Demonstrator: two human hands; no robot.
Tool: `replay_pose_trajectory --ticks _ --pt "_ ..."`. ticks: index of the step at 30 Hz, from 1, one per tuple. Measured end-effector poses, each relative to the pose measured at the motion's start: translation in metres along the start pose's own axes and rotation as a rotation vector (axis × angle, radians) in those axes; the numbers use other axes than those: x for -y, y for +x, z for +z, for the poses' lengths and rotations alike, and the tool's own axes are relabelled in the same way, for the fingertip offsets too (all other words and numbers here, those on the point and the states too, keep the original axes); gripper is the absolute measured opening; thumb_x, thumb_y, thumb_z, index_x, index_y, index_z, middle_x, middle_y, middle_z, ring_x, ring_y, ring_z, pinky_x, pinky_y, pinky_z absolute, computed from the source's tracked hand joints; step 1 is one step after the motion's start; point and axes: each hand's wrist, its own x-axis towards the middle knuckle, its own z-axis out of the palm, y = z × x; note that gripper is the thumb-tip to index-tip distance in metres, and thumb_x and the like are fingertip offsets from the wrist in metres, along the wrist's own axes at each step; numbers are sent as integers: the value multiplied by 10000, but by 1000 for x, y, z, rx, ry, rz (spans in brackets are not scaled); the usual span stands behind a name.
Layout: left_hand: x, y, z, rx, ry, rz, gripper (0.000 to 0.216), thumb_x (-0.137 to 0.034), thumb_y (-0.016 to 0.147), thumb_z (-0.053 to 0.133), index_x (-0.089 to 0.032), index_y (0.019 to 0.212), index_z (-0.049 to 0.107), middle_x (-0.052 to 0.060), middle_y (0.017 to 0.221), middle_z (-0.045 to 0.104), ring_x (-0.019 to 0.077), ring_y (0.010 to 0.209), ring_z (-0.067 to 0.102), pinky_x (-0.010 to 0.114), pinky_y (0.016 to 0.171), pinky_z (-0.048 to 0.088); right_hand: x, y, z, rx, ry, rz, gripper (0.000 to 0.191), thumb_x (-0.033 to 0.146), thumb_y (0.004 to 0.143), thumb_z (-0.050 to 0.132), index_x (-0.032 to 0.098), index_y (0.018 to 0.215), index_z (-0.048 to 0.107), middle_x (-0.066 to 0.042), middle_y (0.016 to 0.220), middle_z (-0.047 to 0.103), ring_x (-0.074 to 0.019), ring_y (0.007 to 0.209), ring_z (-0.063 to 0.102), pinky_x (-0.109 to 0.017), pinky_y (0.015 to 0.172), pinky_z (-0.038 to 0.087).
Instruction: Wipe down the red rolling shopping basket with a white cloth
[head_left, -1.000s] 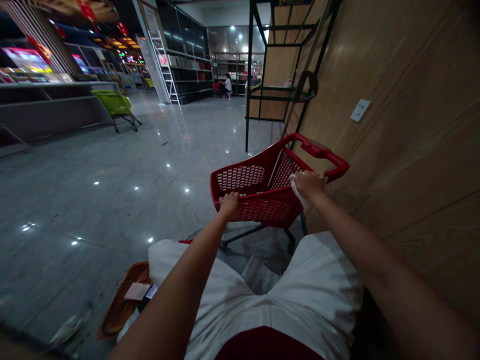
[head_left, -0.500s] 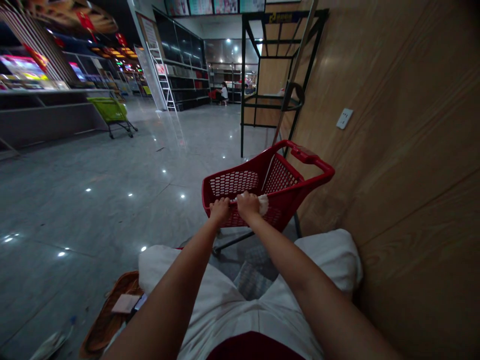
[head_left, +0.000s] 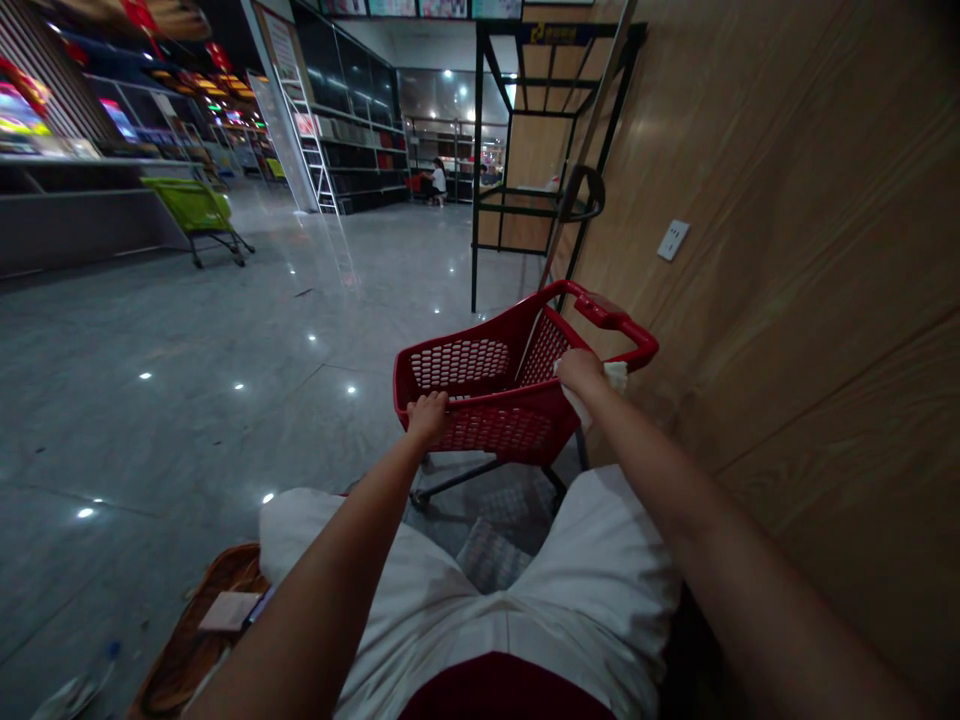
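A small red plastic shopping cart (head_left: 487,375) stands on the grey floor in front of my knees, close to a wooden wall. My left hand (head_left: 427,415) is closed over the near rim of its basket at the left corner. My right hand (head_left: 581,372) holds a white cloth (head_left: 611,378) pressed against the basket's rim near the red handle (head_left: 615,318). I am seated low, with white shorts across my lap.
A wooden wall (head_left: 787,250) with a socket (head_left: 673,240) runs along the right. A black metal rack (head_left: 525,150) stands behind the cart. A green cart (head_left: 195,210) and a ladder (head_left: 311,150) are far left. A woven basket (head_left: 195,640) lies by my left leg. A person sits far off.
My right hand with the cloth has slid from the near rim beside my left hand back to the right end of the basket by the handle. My left hand has stayed on the rim.
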Motion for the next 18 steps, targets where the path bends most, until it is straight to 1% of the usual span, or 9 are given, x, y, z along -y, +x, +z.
replay_pose_trajectory --ticks 2,5,7,8,10,11,14,16,18 --pt "1 0 1 -6 9 2 306 -406 881 413 -212 1095 516 109 1190 548 275 1078 492 433 861 383 36 -3 11 68 19 -12 273 140 852 468 29 954 696 -233 987 672 -249 940 638 -283 748 437" --pt "3 0 3 -21 24 10 298 -402 877 421 -210 1086 511 107 1174 553 275 1067 500 426 845 391 94 -10 30 111 76 -106 281 137 844 462 82 981 701 -196 1015 681 -238 961 640 -267 754 453" --pt "6 -1 5 -25 37 14 283 -391 873 430 -213 1079 506 104 1165 556 274 1067 503 415 836 394 120 -13 39 116 121 -163 289 158 856 449 104 1003 692 -179 1030 681 -231 965 639 -269 763 458" --pt "8 -1 5 -26 43 16 275 -384 872 432 -216 1077 504 103 1165 556 272 1068 504 410 833 394 126 -14 41 116 143 -185 291 182 868 443 119 1016 686 -167 1034 681 -226 963 638 -270 767 460" --pt "10 -1 6 -27 50 31 264 -375 872 432 -220 1075 502 103 1168 555 270 1067 507 402 828 394 127 -13 43 111 182 -206 310 267 899 429 147 1084 647 -141 1051 675 -217 959 634 -274 771 464" --pt "11 -1 6 -30 51 41 262 -373 873 430 -221 1074 501 103 1169 555 269 1065 508 400 826 394 123 -13 42 79 201 -198 339 327 910 428 155 1136 612 -135 1078 662 -217 964 628 -280 778 465" --pt "12 0 7 -41 46 57 261 -375 872 429 -219 1067 505 103 1154 560 271 1053 512 402 818 395 101 -13 39 -166 209 -190 465 464 885 485 156 1232 515 -151 1203 576 -231 1026 580 -312 835 450" --pt "11 0 7 -42 41 50 257 -367 868 437 -218 1064 507 102 1144 564 273 1053 511 404 819 393 86 -15 37 -281 166 -316 396 439 871 532 165 1155 562 -141 1191 569 -228 1038 560 -311 861 435" --pt "10 0 6 -38 32 37 249 -355 865 445 -220 1064 509 102 1147 564 273 1059 508 406 828 388 72 -17 38 -235 122 -526 285 390 886 525 174 1047 620 -112 1092 611 -206 1007 565 -288 863 428"
